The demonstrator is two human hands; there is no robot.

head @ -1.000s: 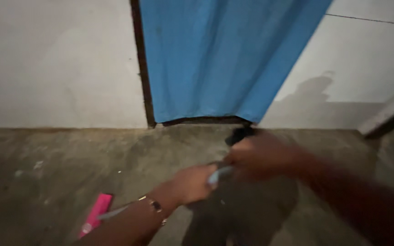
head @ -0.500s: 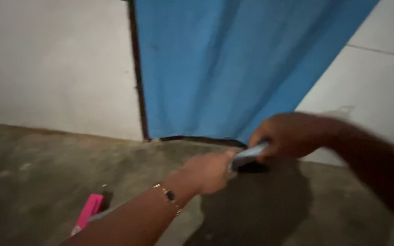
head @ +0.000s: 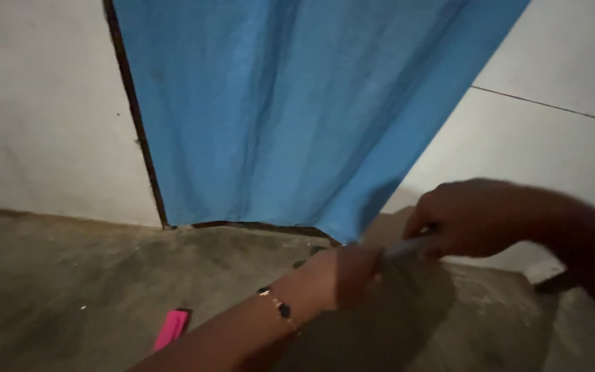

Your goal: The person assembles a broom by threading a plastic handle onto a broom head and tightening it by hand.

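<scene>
Head view: left hand point(head: 352, 275) and right hand point(head: 473, 220) each clench one end of a pale slim object point(head: 404, 248) at centre-right, likely to keep it taut. Blue curtain point(head: 297, 110) behind; pink item point(head: 171, 328) on concrete floor point(head: 56, 289), lower left.

curtain point(head: 297, 110) behind hands, box point(head: 171, 328) on floor point(head: 56, 289) left

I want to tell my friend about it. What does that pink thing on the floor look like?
Start at the big blue cloth curtain hanging in the doorway, then look down across the bare grey concrete floor. Beside the left hand's braceleted forearm lies a small flat bright pink rectangular object, the only pink thing there.
</scene>
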